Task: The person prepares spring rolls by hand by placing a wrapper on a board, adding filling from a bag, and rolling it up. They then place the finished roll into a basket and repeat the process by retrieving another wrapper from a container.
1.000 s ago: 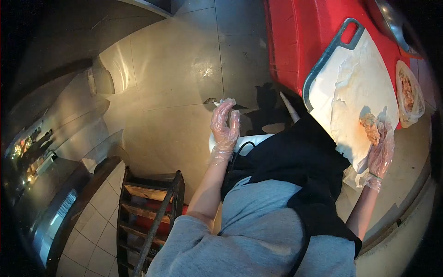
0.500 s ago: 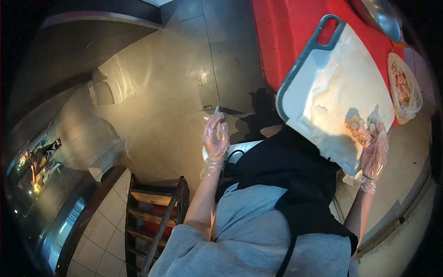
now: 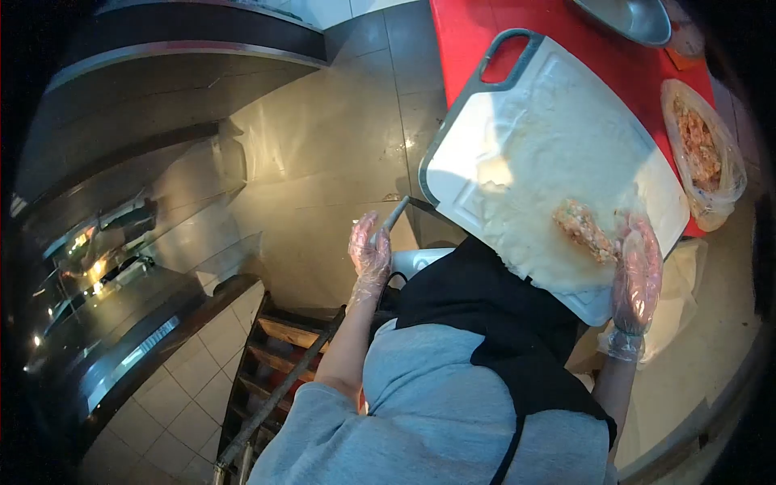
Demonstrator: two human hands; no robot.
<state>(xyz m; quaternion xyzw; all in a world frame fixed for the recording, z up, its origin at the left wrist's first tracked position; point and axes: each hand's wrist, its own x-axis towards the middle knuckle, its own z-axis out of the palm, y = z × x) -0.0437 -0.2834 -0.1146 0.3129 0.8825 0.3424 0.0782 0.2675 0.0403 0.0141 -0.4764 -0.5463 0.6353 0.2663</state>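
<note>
My left hand, in a clear plastic glove, is closed round a slim grey stick-like tool pointing up and away; its kind is not clear. My right hand, also gloved, lies with fingers stretched out at the right edge of the cutting board, beside a strip of minced meat filling. The filling rests on a thin, whitish, translucent sheet spread across the board. The board is white with a grey rim and handle.
The board sits on a red surface. At its right lies a clear plastic bag of minced meat, with a metal bowl behind. A dark rack stands at lower left. Metal surfaces run along the left.
The board, bag and bowl appear shifted left in view. My right hand has gone from over the end of the filling to lying beside it. The left hand's tool shows more fully.
</note>
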